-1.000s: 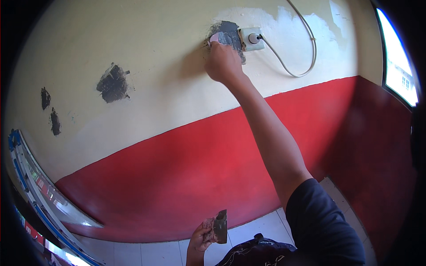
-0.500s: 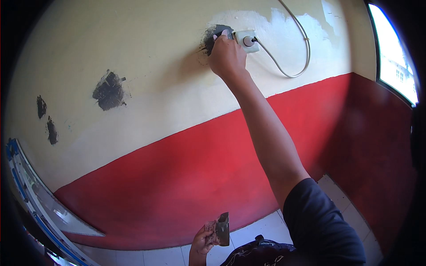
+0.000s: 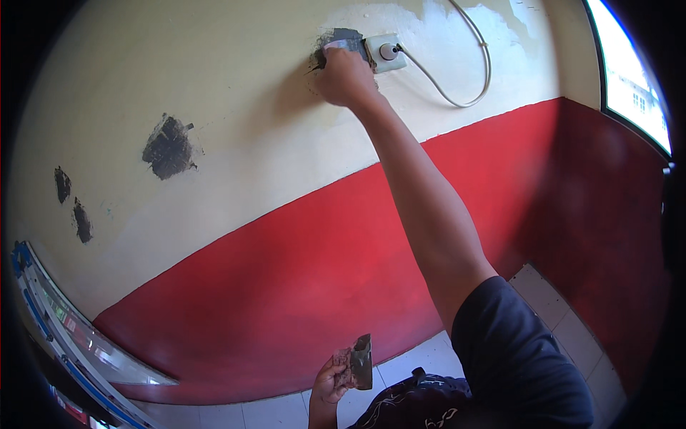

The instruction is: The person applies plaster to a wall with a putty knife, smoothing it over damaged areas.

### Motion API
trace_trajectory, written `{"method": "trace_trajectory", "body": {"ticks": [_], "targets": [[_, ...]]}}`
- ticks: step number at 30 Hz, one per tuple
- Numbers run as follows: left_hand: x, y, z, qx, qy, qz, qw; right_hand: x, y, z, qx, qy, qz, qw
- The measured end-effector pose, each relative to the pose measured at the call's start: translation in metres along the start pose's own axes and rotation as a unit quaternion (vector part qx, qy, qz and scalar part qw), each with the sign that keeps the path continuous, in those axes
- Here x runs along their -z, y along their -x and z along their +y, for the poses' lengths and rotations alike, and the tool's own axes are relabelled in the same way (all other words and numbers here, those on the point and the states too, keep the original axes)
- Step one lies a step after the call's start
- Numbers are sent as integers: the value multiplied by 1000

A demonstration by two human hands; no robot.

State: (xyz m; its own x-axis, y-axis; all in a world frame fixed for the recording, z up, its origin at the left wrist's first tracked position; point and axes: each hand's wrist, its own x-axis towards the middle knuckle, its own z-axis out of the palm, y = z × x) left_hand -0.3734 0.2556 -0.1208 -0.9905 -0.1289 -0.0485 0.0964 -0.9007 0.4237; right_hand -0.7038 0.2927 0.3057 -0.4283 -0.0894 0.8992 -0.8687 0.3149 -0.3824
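My right hand (image 3: 345, 77) reaches up to the cream wall, its fingers bent against a dark grey filler patch (image 3: 349, 36) beside a white wall socket (image 3: 379, 53). Whatever those fingers grip is hidden behind the hand. Low in the view, close to my body, my left hand (image 3: 330, 382) is closed round a flat putty scraper (image 3: 362, 361) smeared with wet grey filler. Farther left on the wall is a larger dark filler patch (image 3: 169, 148), with two smaller patches (image 3: 83, 222) beyond it.
A round plug with a white cable (image 3: 443, 94) hangs in a loop from the socket. Red paint (image 3: 307, 264) covers the lower wall. At the left stands a blue-edged metal frame (image 3: 61, 343); a bright window (image 3: 632, 75) is at the right. White floor tiles (image 3: 275, 413) lie below.
My right hand has slid a little left and down across the patch beside the socket, its fingers curling more. The view has shifted slightly. My left hand still holds the scraper low down.
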Motion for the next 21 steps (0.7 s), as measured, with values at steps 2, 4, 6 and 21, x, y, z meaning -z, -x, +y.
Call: {"method": "trace_trajectory", "body": {"ticks": [2,4,6,21], "targets": [[-6,6,-2,-11,-10,29,999,11,15,-11,4,3,-53,999],[5,16,0,-4,-7,12,1000,21,34,-27,-3,-11,-49,999],[5,20,1,11,-4,-10,1000,25,39,-27,-16,-19,-13,1000],[20,68,1,-4,-10,32,999,0,30,-22,4,63,68,996]]}}
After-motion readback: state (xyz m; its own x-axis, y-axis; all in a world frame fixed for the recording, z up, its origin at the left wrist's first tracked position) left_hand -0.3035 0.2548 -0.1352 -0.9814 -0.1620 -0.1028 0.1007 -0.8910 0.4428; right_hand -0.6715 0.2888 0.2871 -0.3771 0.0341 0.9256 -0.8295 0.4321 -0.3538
